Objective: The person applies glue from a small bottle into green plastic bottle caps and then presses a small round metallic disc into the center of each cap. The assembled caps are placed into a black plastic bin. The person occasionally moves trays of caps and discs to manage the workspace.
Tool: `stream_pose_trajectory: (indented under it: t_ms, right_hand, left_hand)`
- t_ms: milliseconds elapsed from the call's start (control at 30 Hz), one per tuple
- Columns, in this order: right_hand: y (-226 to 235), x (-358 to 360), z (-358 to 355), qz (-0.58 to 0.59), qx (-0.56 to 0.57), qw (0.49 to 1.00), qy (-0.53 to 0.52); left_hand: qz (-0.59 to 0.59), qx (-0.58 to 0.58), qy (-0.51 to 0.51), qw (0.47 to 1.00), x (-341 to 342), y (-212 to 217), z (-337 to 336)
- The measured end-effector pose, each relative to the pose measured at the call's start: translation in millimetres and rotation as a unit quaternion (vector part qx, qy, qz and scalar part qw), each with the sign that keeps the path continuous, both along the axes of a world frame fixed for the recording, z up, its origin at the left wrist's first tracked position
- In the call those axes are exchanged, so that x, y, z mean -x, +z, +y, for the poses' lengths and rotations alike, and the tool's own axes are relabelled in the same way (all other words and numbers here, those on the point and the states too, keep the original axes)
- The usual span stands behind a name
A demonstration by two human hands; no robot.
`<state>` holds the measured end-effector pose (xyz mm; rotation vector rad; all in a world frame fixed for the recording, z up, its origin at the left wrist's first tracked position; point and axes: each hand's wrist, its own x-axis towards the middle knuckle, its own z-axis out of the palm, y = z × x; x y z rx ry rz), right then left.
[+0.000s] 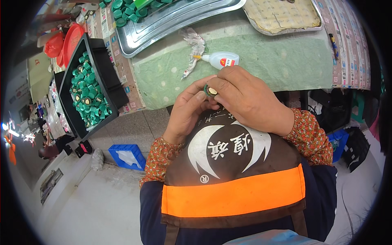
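Note:
Between the fingertips of both hands, just over the table's near edge, is a small round green cap (210,90) with a pale, cream-coloured centre. My left hand (188,108) pinches it from the left. My right hand (247,98) closes on it from the right, thumb and fingers at its rim. A white squeeze bottle (222,59) with an orange nozzle lies on its side beyond my hands. By its tip is a crumpled, stained tissue (194,49). Both lie on a green cloth (163,77) covering the table.
A black bin (112,75) at the left holds many green fluted caps (87,87). More caps sit on a metal tray (175,30) at the far side. Another tray (286,16), with a yellowish lining, stands far right near a marker (334,46). A blue crate (127,157) rests on the floor.

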<state>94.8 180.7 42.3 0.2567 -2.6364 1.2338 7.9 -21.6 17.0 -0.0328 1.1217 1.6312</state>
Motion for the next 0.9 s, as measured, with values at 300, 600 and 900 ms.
stream_pose_trajectory:
  t_ms: [300,600,900]
  right_hand:
    - [-4.5,-2.0,-2.5,0.012,0.019,0.999,-0.024]
    - [-6.2,-2.4,0.4,0.002,0.038,0.999,-0.026]
    - [-16.5,-4.6,-6.2,0.025,-0.012,0.999,-0.035]
  left_hand:
    - [0.018,0.0,0.001,1.0,-1.8,-0.2,4.0]
    - [0.006,0.011,-0.002,1.0,-3.9,-0.2,4.5]
    - [0.104,0.053,-0.024,0.993,-8.5,6.1,10.0]
